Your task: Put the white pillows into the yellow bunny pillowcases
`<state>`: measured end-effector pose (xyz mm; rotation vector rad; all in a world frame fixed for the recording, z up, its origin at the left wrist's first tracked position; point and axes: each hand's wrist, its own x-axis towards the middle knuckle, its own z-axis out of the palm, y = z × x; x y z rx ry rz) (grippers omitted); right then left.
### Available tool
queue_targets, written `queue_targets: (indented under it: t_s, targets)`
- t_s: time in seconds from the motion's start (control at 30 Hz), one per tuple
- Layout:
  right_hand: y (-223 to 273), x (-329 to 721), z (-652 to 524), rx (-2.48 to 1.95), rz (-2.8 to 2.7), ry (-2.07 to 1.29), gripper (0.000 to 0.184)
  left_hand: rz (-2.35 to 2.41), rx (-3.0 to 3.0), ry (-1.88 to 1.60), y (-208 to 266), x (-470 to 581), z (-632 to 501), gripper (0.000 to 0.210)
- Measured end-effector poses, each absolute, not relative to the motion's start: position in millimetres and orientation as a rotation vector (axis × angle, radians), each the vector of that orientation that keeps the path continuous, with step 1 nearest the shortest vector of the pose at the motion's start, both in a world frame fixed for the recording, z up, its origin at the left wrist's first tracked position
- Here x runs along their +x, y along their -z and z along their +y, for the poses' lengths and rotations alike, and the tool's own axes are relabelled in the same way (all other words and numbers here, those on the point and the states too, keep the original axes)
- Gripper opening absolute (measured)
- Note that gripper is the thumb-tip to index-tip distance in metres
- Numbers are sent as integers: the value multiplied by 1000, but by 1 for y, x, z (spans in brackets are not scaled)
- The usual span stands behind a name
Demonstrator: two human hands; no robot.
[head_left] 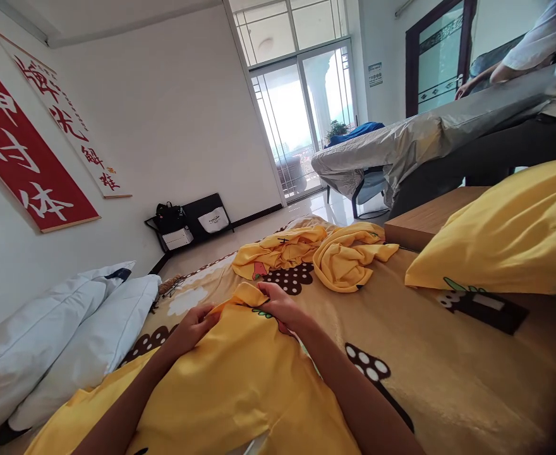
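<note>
Fingers first: on my feed both sets are closed on fabric. My left hand (197, 325) pinches one side of a gathered edge, its fingers curled under; my right hand (280, 306) grips the other side, thumb on top. Between them the yellow cloth (244, 373) bunches into a small peak, then spreads back under both forearms toward me, out over the blanket (448, 360).

Handling call: I'd want thumbs and fingertips right on the edge, hands level, pull even on both sides, so the bunch opens without twisting. Forearms want lifting a touch, I reckon, or they'll pin the slack. Whether that pinch takes one layer or two, I can't tell from here.

Just beyond, two more pieces: a crumpled yellow cloth with print (282, 249) and a coiled yellow cloth (347, 259), both near enough to snag, I'd judge. Out left, white pillows (129, 325) overlap; right, a yellow pillow (500, 227) sits by a wooden box (429, 215). Farther off, a co-worker's hand (465, 90) rests near a grey cover (415, 142).
</note>
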<state>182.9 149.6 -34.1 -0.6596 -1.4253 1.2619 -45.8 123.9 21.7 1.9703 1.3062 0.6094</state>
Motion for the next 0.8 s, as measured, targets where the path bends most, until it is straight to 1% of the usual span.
queue_targets:
  t_s: [0.1,0.2,0.27,0.4,0.47,0.53,0.6,0.63,0.73,0.8]
  targets:
    - [39,185,160,-709,-1320,-1073,26,1312,1964,-578,-18,-49,132,45]
    - [39,187,164,-672,-1140,-1083,33,1319,2047,-565,-21,-49,135,43]
    - [34,190,159,-608,-1025,-1186,38,1353,1992,-584,-25,-48,136,44]
    - [18,196,139,-435,-980,-1557,44,1377,1785,-731,-29,-48,140,48]
    - [15,197,133,-433,-1017,-1665,45,1424,1909,-780,-27,-47,142,47]
    - [15,198,133,-489,-1094,-1654,46,1545,2160,-787,-24,-45,145,46]
    - [18,198,137,-591,-1230,-1488,43,1658,2359,-739,-21,-45,146,47]
    - [18,198,140,-666,-1301,-1334,41,1676,2399,-691,-20,-45,146,47]
    - [17,202,145,-904,-1402,-807,34,1590,2380,-570,-18,-48,143,44]
    - [15,206,146,-979,-1374,-643,31,1492,2327,-567,-18,-49,139,43]
